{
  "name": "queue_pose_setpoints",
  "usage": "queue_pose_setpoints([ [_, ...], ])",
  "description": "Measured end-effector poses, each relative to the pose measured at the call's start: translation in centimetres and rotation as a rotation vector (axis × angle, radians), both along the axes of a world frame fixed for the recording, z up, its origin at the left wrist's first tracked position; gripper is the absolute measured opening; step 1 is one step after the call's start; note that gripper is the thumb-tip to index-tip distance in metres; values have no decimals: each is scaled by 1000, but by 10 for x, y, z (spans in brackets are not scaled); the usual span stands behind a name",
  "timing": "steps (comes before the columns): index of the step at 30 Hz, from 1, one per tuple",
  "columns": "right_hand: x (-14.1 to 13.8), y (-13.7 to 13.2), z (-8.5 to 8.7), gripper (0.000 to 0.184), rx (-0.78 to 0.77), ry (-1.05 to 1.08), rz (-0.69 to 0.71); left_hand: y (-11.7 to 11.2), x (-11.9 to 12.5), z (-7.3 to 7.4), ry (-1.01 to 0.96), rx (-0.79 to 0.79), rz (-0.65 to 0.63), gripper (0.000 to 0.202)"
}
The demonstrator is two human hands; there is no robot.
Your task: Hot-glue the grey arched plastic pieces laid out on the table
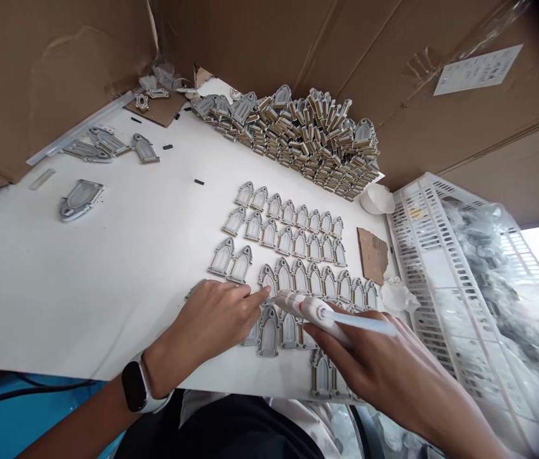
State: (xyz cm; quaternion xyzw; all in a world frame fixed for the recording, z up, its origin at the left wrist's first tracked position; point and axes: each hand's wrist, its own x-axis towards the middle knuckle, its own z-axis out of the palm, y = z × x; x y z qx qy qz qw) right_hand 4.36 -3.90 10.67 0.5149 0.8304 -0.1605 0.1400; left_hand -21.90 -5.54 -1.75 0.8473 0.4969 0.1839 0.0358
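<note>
Several flat grey arch-shaped parts (293, 245) lie in rows on a white table (121, 255). My left hand (212, 322), a dark watch on its wrist, rests on the table with fingers curled and the index finger pressing one part in the near rows (267, 280). My right hand (384, 370) grips a white pen-like tool with a red band (320, 312), its tip pointing left at the same part, close to the left fingertip. More parts (269, 331) lie under and between both hands.
A big heap of stacked parts (308, 137) fills the table's far side. Loose parts (81, 197) lie at the far left. A white slotted crate (436, 268) holding bagged parts stands on the right. Cardboard walls (59, 57) surround the table. A cardboard scrap (373, 254) lies near the crate.
</note>
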Motion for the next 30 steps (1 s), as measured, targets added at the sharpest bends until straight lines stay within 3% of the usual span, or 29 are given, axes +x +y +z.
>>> queue_pose_setpoints([
  [3,-6,-12,-2,32,275,-41,156,1,0,1,15,-34,5,37],
  [5,-11,-23,-5,33,391,-60,215,0,0,1,18,-59,7,38],
  [10,-9,-41,-5,46,452,-98,203,-2,2,2,44,-112,15,40],
  [14,11,-43,-4,43,516,-78,161,-3,4,3,103,-139,13,41],
  [19,31,-37,-14,38,514,-1,52,-1,10,2,159,-123,25,45],
  [23,31,-39,-17,36,497,69,27,1,10,6,166,-148,34,42],
  [26,26,-42,-13,40,430,93,27,-1,0,13,136,-136,81,46],
  [30,17,-39,-10,39,271,202,-105,-8,-21,16,161,-79,216,46],
])
